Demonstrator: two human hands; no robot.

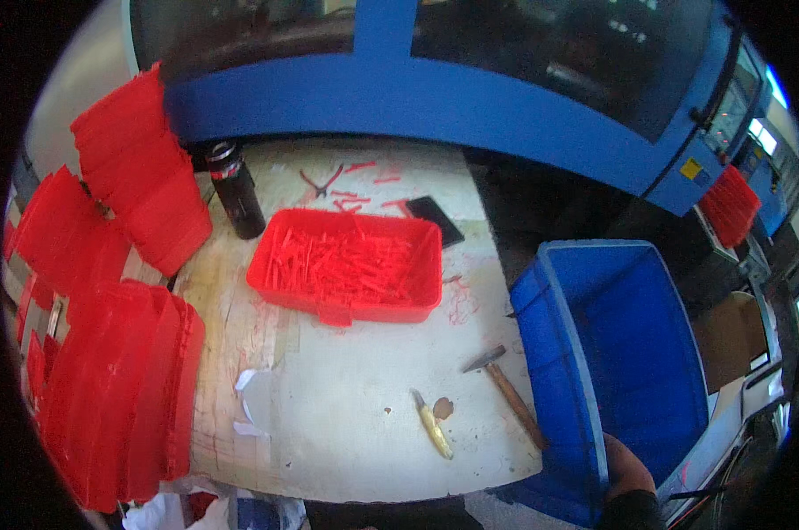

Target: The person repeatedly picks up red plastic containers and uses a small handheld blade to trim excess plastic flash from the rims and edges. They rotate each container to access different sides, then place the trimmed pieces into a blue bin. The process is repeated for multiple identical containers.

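Observation:
At the lower right, my right hand (627, 468) is closed on the near rim of a large blue plastic bin (525, 296); part of its fingers is hidden. The bin stands against the table's right side, and its visible inside holds nothing. My left hand is out of view. On the table nearest the bin lies a hammer (516, 405) with a wooden handle. Left of it is a small knife (433, 427) with a yellowish handle. Farther back sits a red plastic tray (342, 312) full of thin red plastic strips (346, 265).
Stacked red plastic trays (121, 389) crowd the left side, with more red stacks (139, 168) behind. A black bottle (236, 194), red-handled pliers (322, 182) and a dark flat phone-like object (435, 221) lie around the filled tray. A blue machine (399, 97) spans the back.

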